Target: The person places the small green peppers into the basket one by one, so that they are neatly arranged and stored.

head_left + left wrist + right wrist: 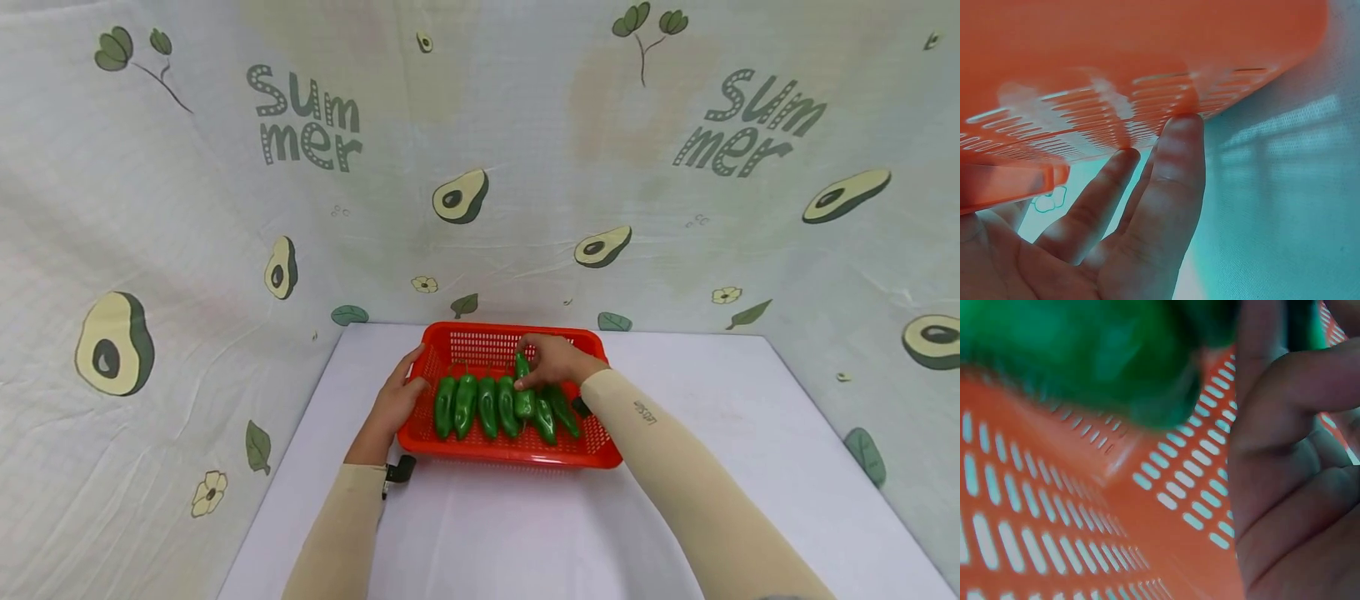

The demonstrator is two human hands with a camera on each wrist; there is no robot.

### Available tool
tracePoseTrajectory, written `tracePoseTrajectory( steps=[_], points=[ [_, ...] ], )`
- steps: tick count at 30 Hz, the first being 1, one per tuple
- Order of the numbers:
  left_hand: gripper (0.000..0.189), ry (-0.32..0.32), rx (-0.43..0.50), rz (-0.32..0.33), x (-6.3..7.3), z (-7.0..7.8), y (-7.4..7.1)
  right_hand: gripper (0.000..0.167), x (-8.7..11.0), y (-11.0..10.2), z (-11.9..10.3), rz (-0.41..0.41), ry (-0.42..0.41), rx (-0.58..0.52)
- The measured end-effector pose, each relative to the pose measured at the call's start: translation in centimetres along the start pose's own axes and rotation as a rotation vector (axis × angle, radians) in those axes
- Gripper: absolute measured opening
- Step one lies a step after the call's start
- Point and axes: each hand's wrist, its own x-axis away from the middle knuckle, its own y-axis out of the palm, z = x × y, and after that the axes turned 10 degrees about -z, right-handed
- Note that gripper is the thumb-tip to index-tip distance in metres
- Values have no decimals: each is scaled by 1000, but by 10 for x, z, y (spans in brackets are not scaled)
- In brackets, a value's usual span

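A red plastic basket (pixel 510 457) with slotted walls holds several long green peppers (pixel 466 407) side by side, stems toward the far wall. My left hand (pixel 397 402) grips the basket's left side, thumb over the rim; in the left wrist view its fingers (pixel 1169 169) reach up against the slotted outer wall. Inside the basket, my right hand (pixel 558 360) pinches one green pepper (pixel 523 402) between thumb and fingers, above its neighbours. In the right wrist view a blurred green pepper (pixel 1097 356) fills the upper left beside the right hand (pixel 1297 456).
The basket stands on a white tabletop (pixel 510 533), near its far edge. A pale cloth (pixel 525 125) printed with avocados, leaves and lettering hangs behind and along both sides. Dark wrist cameras (pixel 402 468) sit on both wrists, the right one close to the peppers.
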Motion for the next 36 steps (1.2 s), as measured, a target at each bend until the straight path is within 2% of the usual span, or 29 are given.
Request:
tracePoseTrajectory(
  steps=[5,15,23,27,36],
  points=[
    [70,6,9,-4,0,0,0,66,1,3,0,2,15,84],
    [69,14,20,-1,2,3,-2,59,0,2,1,-31,49,-70],
    [70,26,18,-2,2,1,-2,56,1,2,-2,-35,59,-81],
    [69,10,8,10,2,0,-1,55,4,3,-3,-39,69,-81],
    [68,7,-6,14,3,-1,2,63,12,8,-3,-54,69,-18]
  ],
)
